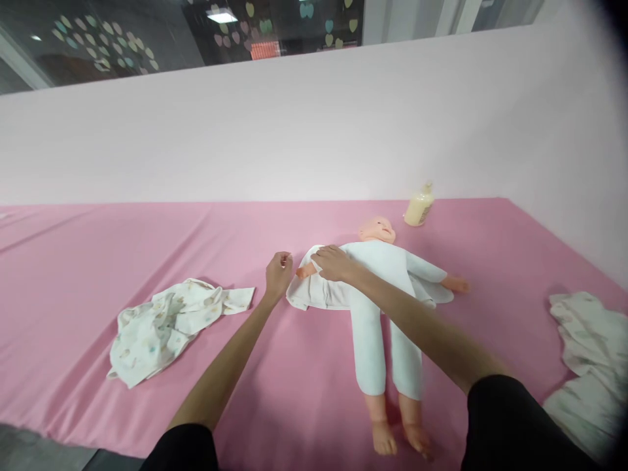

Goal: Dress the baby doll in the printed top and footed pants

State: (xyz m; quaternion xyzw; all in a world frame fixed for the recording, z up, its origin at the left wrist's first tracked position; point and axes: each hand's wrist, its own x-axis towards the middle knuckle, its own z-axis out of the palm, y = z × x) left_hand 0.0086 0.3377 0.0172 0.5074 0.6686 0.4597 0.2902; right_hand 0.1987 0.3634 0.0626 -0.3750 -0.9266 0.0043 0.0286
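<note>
A baby doll lies on its back, dressed in white clothing, with its legs toward me. Its bare feet and its hands stick out of the cloth. My right hand is closed over the white sleeve on the doll's arm at the left; its fingertips are partly hidden. Just left of the doll's small hand, my left hand is raised with curled fingers, apart from the doll, and no object shows in it. An open white garment flap spreads under that arm.
A crumpled patterned baby garment lies to the left. More patterned cloth sits at the right edge. Behind the doll's head stands a pale yellow pump bottle. A white wall borders the pink-covered table.
</note>
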